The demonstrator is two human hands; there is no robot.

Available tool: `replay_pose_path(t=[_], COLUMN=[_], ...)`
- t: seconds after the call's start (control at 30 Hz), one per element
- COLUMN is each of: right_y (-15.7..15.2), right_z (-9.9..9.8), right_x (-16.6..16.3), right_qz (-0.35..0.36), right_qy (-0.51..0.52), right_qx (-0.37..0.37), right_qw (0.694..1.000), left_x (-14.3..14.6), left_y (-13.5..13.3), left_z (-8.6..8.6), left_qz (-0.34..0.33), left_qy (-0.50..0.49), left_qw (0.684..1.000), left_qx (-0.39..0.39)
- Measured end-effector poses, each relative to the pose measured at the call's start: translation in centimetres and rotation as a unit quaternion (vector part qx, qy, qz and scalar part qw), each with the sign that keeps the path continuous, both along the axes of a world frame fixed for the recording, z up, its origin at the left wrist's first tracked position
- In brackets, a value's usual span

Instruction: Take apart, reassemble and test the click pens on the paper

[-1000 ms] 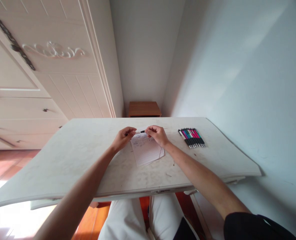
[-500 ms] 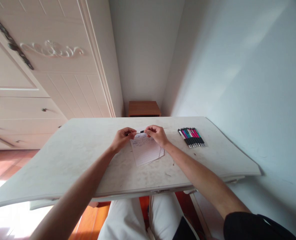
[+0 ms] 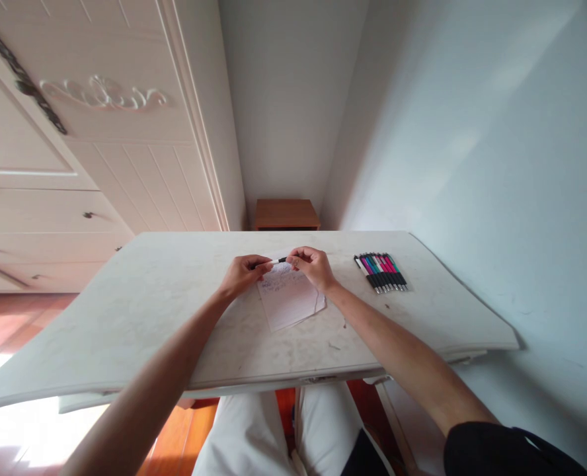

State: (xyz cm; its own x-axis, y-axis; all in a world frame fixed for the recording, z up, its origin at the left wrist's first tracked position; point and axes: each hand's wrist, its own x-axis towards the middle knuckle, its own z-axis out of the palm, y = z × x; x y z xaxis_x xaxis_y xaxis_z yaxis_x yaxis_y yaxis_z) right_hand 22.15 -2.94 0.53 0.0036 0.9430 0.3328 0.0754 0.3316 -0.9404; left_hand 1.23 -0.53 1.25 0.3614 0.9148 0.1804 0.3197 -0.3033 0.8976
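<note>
A white pen with a black grip [image 3: 278, 260] is stretched sideways between my two hands, just above the far end of a sheet of paper. My left hand [image 3: 245, 274] pinches its left end. On the right end, the fingers of my right hand [image 3: 313, 266] are closed around the black part. Handwriting covers the upper portion of the paper [image 3: 293, 304], and its lower portion is blank. Right of my right hand, several pens [image 3: 381, 272] lie side by side in a row, with pink, purple, teal and white barrels and black grips.
The white table [image 3: 149, 317] has worn patches and small dark specks. A brown wooden stand [image 3: 287, 213] is behind it, against the wall. A cream wardrobe [image 3: 139, 172] rises at the left, and a pale wall [image 3: 496, 178] borders the right side.
More of the pen's white barrel now shows between my hands. Both hands have stayed in nearly the same place; the row of pens and the paper have not moved.
</note>
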Motion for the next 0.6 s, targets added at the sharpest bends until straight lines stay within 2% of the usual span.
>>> replay_pose_path(t=[0.3,0.5,0.6], right_y=[-0.3,-0.2,-0.1], right_z=[0.1,0.1,0.2], right_x=[-0.3,-0.5,-0.4], right_qz=[-0.020,-0.016,-0.017], right_qy=[-0.018,0.005,0.028], right_qx=[-0.028,-0.053,-0.059], right_qw=[0.999,0.998,0.998], left_x=[0.5,0.9,0.9], left_y=[0.1,0.1,0.0], left_z=[-1.1,-1.2,-1.1], left_qz=[0.025,0.046,0.039], left_qy=[-0.081,-0.048,-0.031], left_qw=[0.996,0.984,0.979], left_qx=[0.020,0.166,0.197])
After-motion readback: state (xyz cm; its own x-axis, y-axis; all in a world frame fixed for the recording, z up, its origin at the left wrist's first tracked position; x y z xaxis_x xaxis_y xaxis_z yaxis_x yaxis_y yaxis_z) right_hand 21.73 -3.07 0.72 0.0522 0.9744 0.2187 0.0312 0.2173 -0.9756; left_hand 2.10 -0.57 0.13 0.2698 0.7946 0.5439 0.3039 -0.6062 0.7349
